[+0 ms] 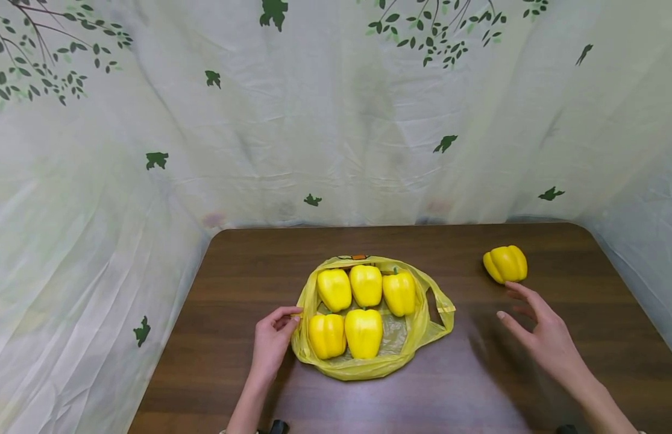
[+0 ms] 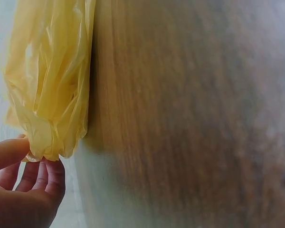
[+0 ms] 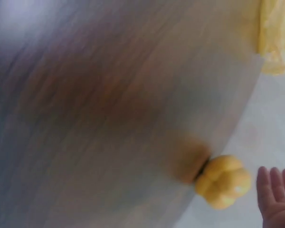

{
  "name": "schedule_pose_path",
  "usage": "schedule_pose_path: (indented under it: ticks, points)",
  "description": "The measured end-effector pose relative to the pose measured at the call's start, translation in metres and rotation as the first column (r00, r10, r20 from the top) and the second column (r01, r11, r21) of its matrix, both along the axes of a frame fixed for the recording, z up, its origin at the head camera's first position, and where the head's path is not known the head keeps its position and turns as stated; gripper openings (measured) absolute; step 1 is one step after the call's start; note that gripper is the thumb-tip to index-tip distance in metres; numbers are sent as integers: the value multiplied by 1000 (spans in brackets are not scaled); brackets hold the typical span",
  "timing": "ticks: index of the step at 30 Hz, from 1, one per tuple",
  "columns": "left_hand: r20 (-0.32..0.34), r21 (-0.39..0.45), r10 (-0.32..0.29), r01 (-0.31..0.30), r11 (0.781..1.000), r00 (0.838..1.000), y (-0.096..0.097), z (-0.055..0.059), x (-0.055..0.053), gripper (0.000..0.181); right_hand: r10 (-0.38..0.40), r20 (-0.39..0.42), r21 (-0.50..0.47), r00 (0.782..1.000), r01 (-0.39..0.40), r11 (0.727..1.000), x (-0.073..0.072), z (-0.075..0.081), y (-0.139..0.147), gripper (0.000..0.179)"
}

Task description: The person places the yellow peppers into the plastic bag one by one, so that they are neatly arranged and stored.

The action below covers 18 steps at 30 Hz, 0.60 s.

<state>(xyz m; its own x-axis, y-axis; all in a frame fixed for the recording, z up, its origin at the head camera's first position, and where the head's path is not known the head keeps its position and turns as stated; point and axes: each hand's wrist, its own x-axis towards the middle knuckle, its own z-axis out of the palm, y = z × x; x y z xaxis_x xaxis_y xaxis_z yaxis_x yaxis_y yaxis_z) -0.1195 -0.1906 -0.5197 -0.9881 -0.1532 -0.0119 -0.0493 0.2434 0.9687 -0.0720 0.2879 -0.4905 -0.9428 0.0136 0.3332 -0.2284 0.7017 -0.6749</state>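
Note:
A yellow plastic bag [image 1: 363,369] lies spread open on the table with several yellow bell peppers [image 1: 364,333] inside, in two rows. At the bag's left edge, my left hand [image 1: 274,334] pinches the rim between thumb and fingers; the left wrist view shows the gathered plastic [image 2: 52,95] at the fingertips. One more yellow bell pepper [image 1: 505,264] lies by itself at the right rear of the table. Just in front of it hovers my right hand [image 1: 547,337], thumb and fingers spread, holding nothing. In the right wrist view a gap separates the fingers from that pepper [image 3: 223,182].
The dark brown wooden table [image 1: 422,398] has rounded far corners. Behind it and at both sides hangs a pale curtain [image 1: 336,120] printed with leaves. One looped handle [image 1: 446,310] of the bag sticks out to the right.

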Motion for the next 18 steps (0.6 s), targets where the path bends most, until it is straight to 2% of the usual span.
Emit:
schedule_pose_path:
  ticks: [5, 11, 15, 18]
  points:
    - [8, 9, 3, -3, 1000, 1000, 1, 1, 1, 16, -23, -28, -17, 999, 23, 1000, -5, -4, 13, 60]
    - [-12, 17, 2, -2, 1000, 1000, 1, 2, 2, 15, -92, -29, -48, 995, 90, 995, -13, -5, 20, 59]
    - [-29, 11, -1, 2, 1000, 1000, 1, 3, 2, 15, -102, -61, -97, 993, 96, 991, -22, -5, 23, 61]
    - [-30, 1, 1, -1, 1000, 1000, 1, 2, 2, 15, -108, -66, -93, 992, 102, 991, -28, -5, 26, 61]
